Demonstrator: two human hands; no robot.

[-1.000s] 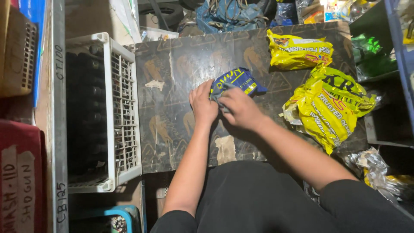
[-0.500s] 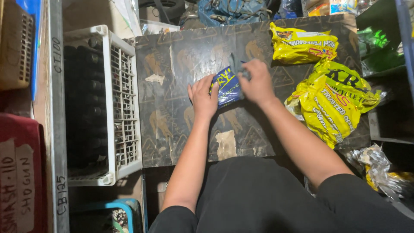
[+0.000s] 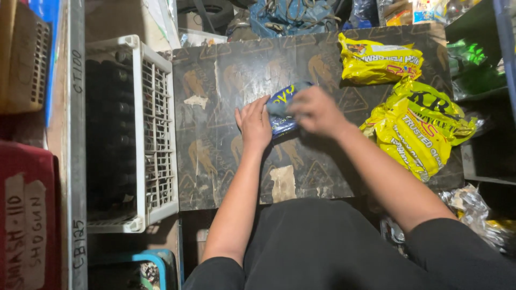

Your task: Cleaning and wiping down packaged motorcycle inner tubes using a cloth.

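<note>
A small blue packet (image 3: 282,110) is seen being worked at the centre of the frame, on a dark patterned table (image 3: 226,161). The left hand (image 3: 254,124) is laid flat, fingers extended, with its fingertips pressed on the packet's left edge; nothing is enclosed by it. The right hand (image 3: 317,111) is blurred by motion and is curled over the packet's right side; whether its grip is actually closed on the wrapper cannot be told.

The step in hand is judged to be the folding or flattening of the blue packet against the table. For the next move, the packet would need to be kept pinned by the left hand while the free edge is pressed or turned by the right.

One blue packet is counted. Two yellow printed bags are counted at the upper right of the frame: one yellow bag (image 3: 378,62) lying near the far table edge, and a larger crumpled yellow bag (image 3: 416,129) just beside the right forearm. One white plastic crate (image 3: 156,123), filled with dark bottles whose number cannot be told, is seen at the left, touching the table's edge. One red box (image 3: 29,215) is placed at the lower left.
</note>
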